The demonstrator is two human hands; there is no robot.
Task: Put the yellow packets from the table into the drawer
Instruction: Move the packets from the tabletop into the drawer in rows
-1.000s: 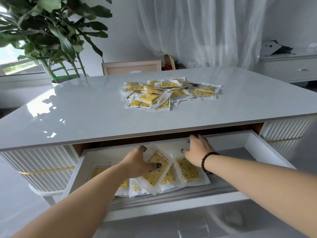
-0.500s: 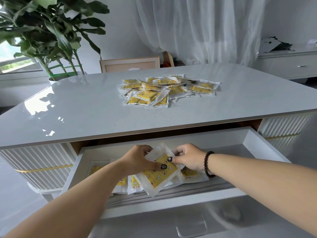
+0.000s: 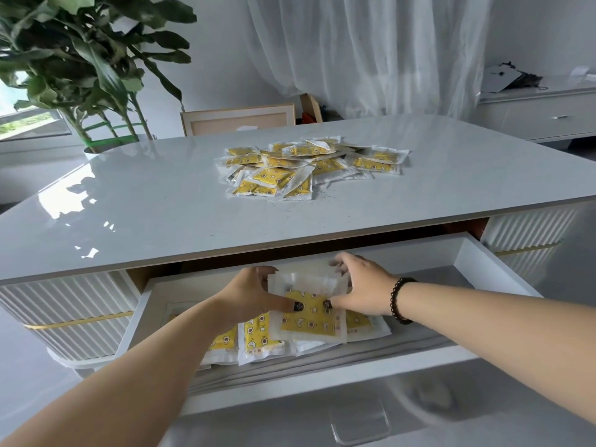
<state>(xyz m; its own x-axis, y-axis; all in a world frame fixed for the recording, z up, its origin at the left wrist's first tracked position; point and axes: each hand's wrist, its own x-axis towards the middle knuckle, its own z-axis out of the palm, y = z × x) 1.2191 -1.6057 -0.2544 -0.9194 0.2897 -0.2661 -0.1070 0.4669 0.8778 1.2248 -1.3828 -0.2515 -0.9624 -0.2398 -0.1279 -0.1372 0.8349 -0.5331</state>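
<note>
Two hands work inside one open white drawer (image 3: 474, 262) under the grey desk (image 3: 154, 201). Going from the left, a leafy potted plant (image 3: 80, 59) stands behind the desk's far corner. Four yellow packets show clearly in the drawer: one at the left (image 3: 222, 341), partly hidden by the forearm, a second just beside it (image 3: 258, 337), the held packet (image 3: 309, 314) on top, and a fourth (image 3: 361, 321) peeking out at its right edge; more may lie underneath, but I cannot tell. The left hand (image 3: 248, 295) pinches the held packet by its left edge, thumb on its yellow face and fingers curled behind. The right hand (image 3: 361, 285), with one dark bead bracelet (image 3: 401, 300) on the wrist, pinches the same packet by its right side, thumb on top, fingers curled over the upper edge. Farther back, a loose pile of yellow packets (image 3: 309, 167) lies on the desk, overlapping too much to count exactly. One white sideboard (image 3: 545, 114) stands at the far right.
</note>
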